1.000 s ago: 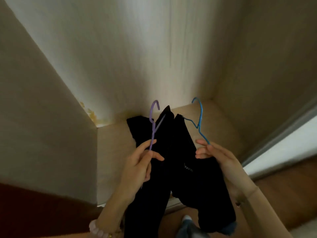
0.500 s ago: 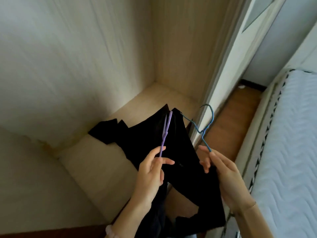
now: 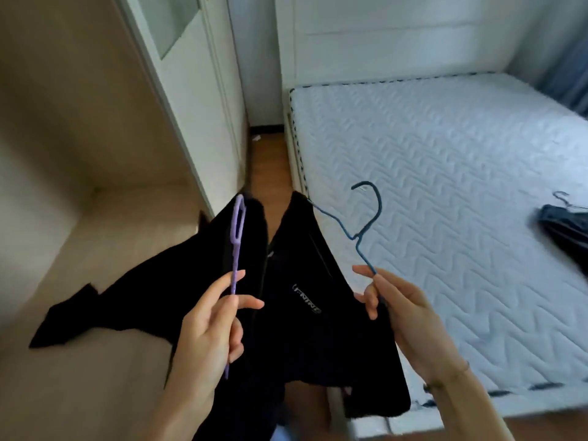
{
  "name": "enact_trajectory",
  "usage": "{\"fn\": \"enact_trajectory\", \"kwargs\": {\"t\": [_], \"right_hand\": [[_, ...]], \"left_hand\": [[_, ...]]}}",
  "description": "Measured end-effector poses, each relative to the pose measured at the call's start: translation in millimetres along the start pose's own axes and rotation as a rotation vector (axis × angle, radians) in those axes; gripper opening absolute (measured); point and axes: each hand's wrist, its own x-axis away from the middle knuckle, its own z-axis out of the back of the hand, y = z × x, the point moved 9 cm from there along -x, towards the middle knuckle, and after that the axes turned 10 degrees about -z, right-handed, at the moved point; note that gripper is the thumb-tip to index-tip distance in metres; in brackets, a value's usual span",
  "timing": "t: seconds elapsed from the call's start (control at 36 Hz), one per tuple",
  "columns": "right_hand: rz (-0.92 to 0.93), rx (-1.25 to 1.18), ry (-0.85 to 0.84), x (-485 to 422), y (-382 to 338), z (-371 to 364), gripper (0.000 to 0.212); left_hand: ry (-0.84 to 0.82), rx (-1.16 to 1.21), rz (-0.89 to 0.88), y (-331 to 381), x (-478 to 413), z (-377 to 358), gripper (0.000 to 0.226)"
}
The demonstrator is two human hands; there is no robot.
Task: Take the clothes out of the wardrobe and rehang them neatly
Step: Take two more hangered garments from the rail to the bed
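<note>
My left hand (image 3: 208,329) pinches a purple hanger (image 3: 237,230) that carries a black garment (image 3: 133,300); part of that cloth trails onto the wardrobe floor (image 3: 95,377) at the left. My right hand (image 3: 401,313) grips a blue wire hanger (image 3: 362,224), its hook pointing up over the bed edge. A second black garment (image 3: 318,329) with small white lettering hangs from it between my hands.
A white quilted mattress (image 3: 445,186) fills the right side, with a dark garment on a hanger (image 3: 563,221) lying at its right edge. The white wardrobe door (image 3: 191,90) stands open ahead. A strip of wooden floor (image 3: 270,160) runs between wardrobe and bed.
My view has swung right, from the wardrobe interior toward the bed. Both hands have carried the hangers and black garments out of the wardrobe; one garment still drags on its floor.
</note>
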Motion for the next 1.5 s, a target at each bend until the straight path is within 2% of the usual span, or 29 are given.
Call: {"fn": "enact_trajectory", "kwargs": {"t": [0.06,0.19,0.42,0.5,0.58,0.64,0.69,0.83,0.89,1.06,1.19,1.31,1.33,1.42,1.5], "right_hand": [[0.012,0.018,0.055,40,-1,29,0.031],[0.044,0.039,0.177,146,2,98,0.033],[0.109,-0.084,0.413,304,0,202,0.029],[0.159,-0.093,0.522,352,1,238,0.045],[0.185,-0.089,0.653,398,10,269,0.031],[0.196,-0.095,0.729,424,16,287,0.03],[0.211,-0.112,0.788,446,19,306,0.033],[0.25,-0.093,0.849,475,17,351,0.07],[0.245,-0.074,0.865,478,11,370,0.076],[0.218,0.005,0.872,464,-26,433,0.075],[0.154,0.127,0.888,440,-52,482,0.074],[0.135,0.173,0.846,421,-66,518,0.054],[0.135,0.17,0.821,416,-69,529,0.054],[0.138,0.189,0.749,399,-77,565,0.075],[0.136,0.227,0.643,381,-90,601,0.077]], "left_hand": [[-0.064,-0.005,-0.011,-1,28,-19,0.038],[-0.257,-0.026,-0.04,5,102,-74,0.038],[-0.575,-0.032,-0.074,30,195,-164,0.037],[-0.695,-0.029,-0.053,32,222,-206,0.036],[-0.802,-0.029,-0.025,32,246,-250,0.034],[-0.866,-0.024,0.0,31,261,-277,0.032],[-0.918,-0.002,0.028,30,272,-305,0.029],[-1.005,0.041,0.054,29,291,-371,0.027],[-1.048,0.061,0.068,31,297,-398,0.027],[-1.116,0.105,0.117,31,291,-470,0.027],[-1.1,0.091,0.145,25,279,-508,0.028],[-1.055,0.058,0.133,25,273,-536,0.027],[-1.042,0.055,0.138,25,274,-543,0.027],[-0.984,0.049,0.147,22,277,-567,0.027],[-0.909,0.043,0.146,20,289,-593,0.027]]}}
